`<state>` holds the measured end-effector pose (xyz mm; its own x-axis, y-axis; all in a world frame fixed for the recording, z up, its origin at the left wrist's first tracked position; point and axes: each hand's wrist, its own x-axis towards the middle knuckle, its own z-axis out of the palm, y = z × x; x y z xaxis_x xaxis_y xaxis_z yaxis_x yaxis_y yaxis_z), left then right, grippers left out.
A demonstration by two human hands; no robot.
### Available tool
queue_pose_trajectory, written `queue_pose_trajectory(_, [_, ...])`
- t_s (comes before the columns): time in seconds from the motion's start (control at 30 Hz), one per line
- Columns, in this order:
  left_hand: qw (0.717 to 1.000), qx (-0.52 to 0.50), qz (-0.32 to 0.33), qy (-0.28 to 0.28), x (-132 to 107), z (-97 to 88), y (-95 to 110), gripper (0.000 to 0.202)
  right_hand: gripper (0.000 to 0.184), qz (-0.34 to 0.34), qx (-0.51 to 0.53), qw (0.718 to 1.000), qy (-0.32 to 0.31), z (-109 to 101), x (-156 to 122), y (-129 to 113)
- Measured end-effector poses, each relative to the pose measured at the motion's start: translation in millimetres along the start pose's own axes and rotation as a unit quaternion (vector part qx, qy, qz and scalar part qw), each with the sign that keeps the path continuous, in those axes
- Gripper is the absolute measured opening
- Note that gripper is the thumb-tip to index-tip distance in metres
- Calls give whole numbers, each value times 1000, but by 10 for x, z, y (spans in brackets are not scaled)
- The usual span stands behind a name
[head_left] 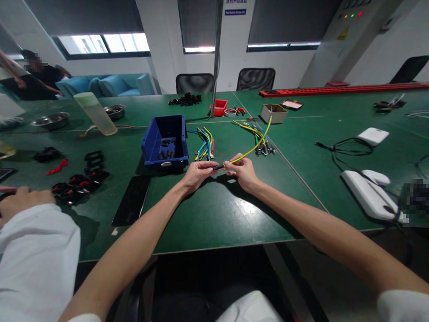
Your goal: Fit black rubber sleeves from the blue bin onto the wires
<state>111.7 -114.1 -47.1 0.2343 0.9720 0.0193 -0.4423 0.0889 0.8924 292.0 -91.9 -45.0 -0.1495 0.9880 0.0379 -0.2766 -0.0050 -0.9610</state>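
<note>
My left hand [199,174] pinches a short black sleeve [217,167] between thumb and fingertips. From its other side my right hand [242,171] grips the end of a yellow wire [260,144], which meets the sleeve and curves up and away to the right. Both hands are just above the green table [194,226]. Beyond my left hand stands a blue bin [165,163] with several black sleeves [167,152] inside. Blue, green and yellow wires [205,141] with metal ends lie right of the bin. Another wire bundle [259,136] lies beyond my right hand.
A black phone [131,200] lies left of my left forearm. Black plastic parts [80,182] and a co-worker's hand [21,203] are further left. A cardboard box [273,115] and a metal pole [216,57] stand at the back. White devices with cables [368,194] lie right.
</note>
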Motion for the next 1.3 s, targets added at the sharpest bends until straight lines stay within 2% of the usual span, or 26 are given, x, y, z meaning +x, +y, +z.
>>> queue_pose_trajectory(0.77, [1000, 29, -5, -8, -7, 1, 11, 33, 40, -22, -24, 999, -23, 13, -26, 3])
queue_pose_trajectory(1.3, [999, 35, -8, -10, 0, -11, -5, 33, 40, -4, 2, 999, -40, -38, 26, 50])
